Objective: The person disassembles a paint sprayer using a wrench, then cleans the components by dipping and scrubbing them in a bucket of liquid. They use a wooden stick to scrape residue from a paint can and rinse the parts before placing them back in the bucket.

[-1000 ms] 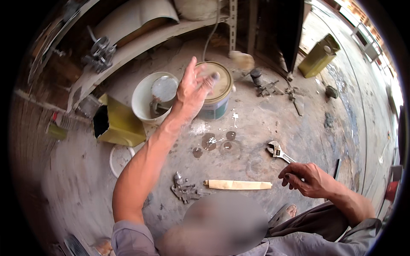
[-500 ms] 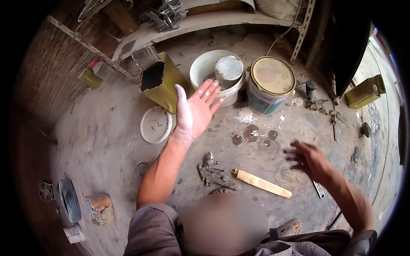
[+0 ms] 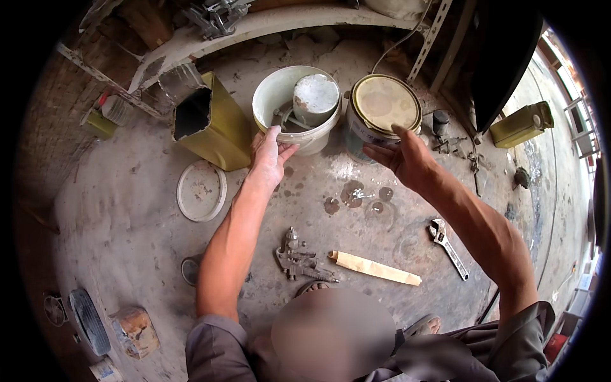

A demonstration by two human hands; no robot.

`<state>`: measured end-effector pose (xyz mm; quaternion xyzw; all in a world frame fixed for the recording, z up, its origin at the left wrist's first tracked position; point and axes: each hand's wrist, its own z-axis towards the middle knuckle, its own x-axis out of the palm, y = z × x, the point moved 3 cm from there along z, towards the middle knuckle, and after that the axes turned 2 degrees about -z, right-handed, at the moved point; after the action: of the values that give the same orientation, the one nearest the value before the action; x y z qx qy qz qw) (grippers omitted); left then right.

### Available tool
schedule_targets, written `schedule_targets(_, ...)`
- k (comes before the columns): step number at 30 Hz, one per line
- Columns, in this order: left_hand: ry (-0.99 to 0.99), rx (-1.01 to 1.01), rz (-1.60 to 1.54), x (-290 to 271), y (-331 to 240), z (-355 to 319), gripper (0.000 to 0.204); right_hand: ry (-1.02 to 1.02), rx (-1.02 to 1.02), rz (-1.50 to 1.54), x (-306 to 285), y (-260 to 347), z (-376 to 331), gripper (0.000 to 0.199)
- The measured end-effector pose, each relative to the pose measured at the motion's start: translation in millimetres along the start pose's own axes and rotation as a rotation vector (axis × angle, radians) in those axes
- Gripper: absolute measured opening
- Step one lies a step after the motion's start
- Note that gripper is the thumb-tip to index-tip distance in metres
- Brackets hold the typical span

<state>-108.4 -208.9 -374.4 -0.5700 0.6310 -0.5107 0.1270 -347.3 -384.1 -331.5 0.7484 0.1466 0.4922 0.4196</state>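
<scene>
My left hand [image 3: 269, 160], with whitish smears, reaches to the near left rim of a white plastic bucket [image 3: 313, 144]; its fingers are apart, and whether they touch the bucket I cannot tell. Inside the bucket stands a smaller white-topped container [image 3: 316, 97] beside a curved handle. My right hand [image 3: 407, 160] is at the near right side of a lidded paint can [image 3: 385, 107], thumb raised and fingers stretched out. Close to my feet lie a spray gun [image 3: 299, 258], a wooden paint stick [image 3: 375, 267] and an adjustable wrench [image 3: 449, 250].
An open-topped yellow-green tin [image 3: 223, 130] leans left of the bucket, with a round white lid [image 3: 202, 191] before it. Dark wet spots [image 3: 353, 192] mark the concrete floor. Another tin [image 3: 522, 124] is at the far right. A shelf edge [image 3: 286, 27] runs along the back.
My left hand has drawn back from above the bucket to its near left rim. My right hand has moved forward and left to the paint can, uncovering the wrench.
</scene>
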Motion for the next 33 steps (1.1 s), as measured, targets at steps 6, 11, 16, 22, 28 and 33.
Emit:
schedule_targets(6,-0.097,0.012,0.013,-10.4,16.2,-28.6,0.03,-0.152,0.12,-0.211,19.7,19.0,15.5,0.049)
schedule_targets(11,-0.066,-0.003,-0.002,-12.8,44.5,-81.4,0.034,-0.324,0.177,-0.397,9.2,46.9,22.4,0.047)
schedule_targets(16,-0.055,-0.041,-0.027,-0.7,67.6,-143.3,0.049,-0.448,0.335,-0.669,-42.4,66.1,0.1,0.049)
schedule_targets(22,-0.054,-0.09,-0.041,2.1,105.4,-203.9,0.058,-0.098,0.086,-1.73,16.2,68.5,-57.5,0.049)
schedule_targets(28,0.033,-0.13,0.044,9.1,119.9,-222.0,0.043,0.372,-0.324,-2.179,33.6,3.4,-86.2,0.084)
schedule_targets(33,0.065,-0.084,0.05,10.6,118.2,-223.4,0.044,0.323,-0.401,-2.23,39.1,-14.2,-70.6,0.073)
